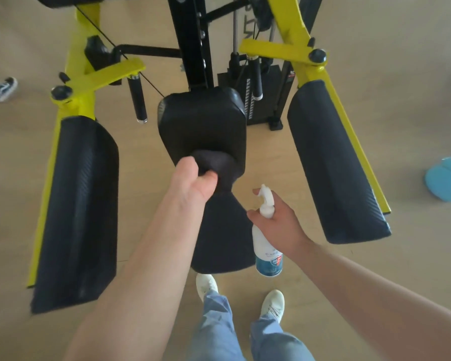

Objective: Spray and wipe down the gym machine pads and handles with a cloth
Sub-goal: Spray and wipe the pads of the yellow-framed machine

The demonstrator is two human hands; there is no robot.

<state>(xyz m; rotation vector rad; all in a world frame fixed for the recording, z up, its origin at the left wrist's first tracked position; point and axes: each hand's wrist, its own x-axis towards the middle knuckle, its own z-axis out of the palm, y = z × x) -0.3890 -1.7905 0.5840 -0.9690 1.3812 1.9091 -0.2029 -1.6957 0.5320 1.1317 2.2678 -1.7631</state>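
Left hand [193,183] is gripping a bunched dark cloth [216,162], fingers curled round it, pressing it on the lower edge of the centre pad [201,118]. Right hand [281,220] is holding a white spray bottle [267,246] by its neck, just right of the seat pad [219,238]; forefinger possibly sitting by the trigger, blurred. Left side pad [78,204] and right side pad [331,162] are hanging off the yellow frame [102,78]. Black handle [137,100] and second handle [255,76] are dangling behind.
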